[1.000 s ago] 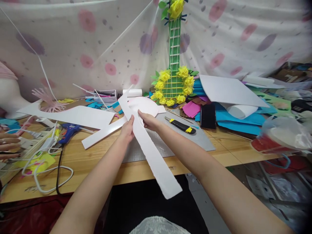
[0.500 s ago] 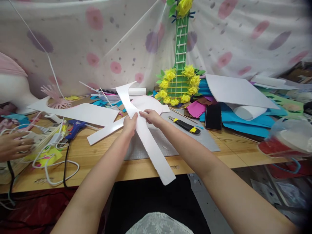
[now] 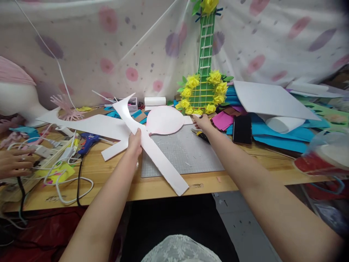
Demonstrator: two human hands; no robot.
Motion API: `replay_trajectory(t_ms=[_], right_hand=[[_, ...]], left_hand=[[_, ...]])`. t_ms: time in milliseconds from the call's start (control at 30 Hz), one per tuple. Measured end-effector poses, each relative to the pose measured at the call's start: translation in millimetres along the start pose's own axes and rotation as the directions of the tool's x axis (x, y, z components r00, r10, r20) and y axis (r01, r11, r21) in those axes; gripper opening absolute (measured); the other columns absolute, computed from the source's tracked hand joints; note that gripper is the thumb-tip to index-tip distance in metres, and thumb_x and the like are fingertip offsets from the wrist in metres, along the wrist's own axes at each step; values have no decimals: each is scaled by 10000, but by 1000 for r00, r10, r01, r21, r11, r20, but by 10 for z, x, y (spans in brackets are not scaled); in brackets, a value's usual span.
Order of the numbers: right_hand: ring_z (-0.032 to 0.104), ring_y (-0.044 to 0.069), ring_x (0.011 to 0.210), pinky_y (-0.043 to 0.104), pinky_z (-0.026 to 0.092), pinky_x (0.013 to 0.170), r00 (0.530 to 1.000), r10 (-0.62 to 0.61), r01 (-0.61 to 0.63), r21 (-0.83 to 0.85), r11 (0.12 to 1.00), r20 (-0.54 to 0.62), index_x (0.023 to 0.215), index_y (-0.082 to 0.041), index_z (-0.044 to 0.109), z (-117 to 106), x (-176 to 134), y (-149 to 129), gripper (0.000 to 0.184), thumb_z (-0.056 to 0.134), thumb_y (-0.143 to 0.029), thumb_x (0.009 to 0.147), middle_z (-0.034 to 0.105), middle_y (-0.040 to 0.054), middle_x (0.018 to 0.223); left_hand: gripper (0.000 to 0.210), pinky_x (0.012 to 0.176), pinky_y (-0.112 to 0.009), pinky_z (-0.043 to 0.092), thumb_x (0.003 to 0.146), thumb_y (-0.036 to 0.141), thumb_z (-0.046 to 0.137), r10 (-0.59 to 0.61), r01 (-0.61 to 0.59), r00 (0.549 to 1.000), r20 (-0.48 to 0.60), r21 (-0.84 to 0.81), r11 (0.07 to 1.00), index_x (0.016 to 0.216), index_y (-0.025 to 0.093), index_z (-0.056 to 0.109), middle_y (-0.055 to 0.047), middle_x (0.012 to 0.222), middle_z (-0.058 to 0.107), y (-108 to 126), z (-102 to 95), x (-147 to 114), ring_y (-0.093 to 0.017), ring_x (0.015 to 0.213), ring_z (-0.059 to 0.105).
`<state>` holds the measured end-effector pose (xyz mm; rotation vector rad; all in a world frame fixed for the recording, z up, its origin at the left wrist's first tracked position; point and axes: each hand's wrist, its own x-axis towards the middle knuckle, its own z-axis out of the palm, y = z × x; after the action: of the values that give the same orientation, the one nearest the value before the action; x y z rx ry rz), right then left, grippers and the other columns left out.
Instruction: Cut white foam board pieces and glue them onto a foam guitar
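My left hand [image 3: 134, 142] grips a long white foam-board strip [image 3: 166, 163] near its middle, thumb on top. The strip's curved, pointed upper end rises toward the back, and its square lower end reaches the table's front edge. My right hand [image 3: 201, 123] is stretched forward with its fingers extended, at the narrow tab of a rounded white cut-out [image 3: 165, 120]; whether it touches the tab is unclear. Below that hand lies a black and yellow utility knife [image 3: 201, 135], partly covered by it. Under the strip and cut-out is a grey cutting mat [image 3: 191, 156].
A green ukulele-shaped craft with yellow flowers [image 3: 206, 65] stands at the back. Left are another white cut-out [image 3: 89, 125], a blue glue gun [image 3: 88, 142], tangled cables and another person's hand [image 3: 15, 162]. Right are a phone [image 3: 242, 130], coloured sheets [image 3: 280, 140] and a plastic cup [image 3: 321, 156].
My right hand has let go of the strip and moved right, over the knife. My left hand has shifted left with the strip, uncovering more of the rounded cut-out.
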<state>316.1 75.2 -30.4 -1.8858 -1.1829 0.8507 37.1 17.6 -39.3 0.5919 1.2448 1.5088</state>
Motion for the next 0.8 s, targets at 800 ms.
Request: replay_trajectory(t_ms=[800], right_hand=[[508,88,695,224,436,604,912,-279,59,575,816,302,776,-200,457,34,-732,-157,288,673,-308,618,510,-46,740]], left_hand=[[573,963,-507,300,713,346,623,238,-333,895,378,920,-209,1215,122,459,-220,1170,523,25,-363,286,-361,1146,451]])
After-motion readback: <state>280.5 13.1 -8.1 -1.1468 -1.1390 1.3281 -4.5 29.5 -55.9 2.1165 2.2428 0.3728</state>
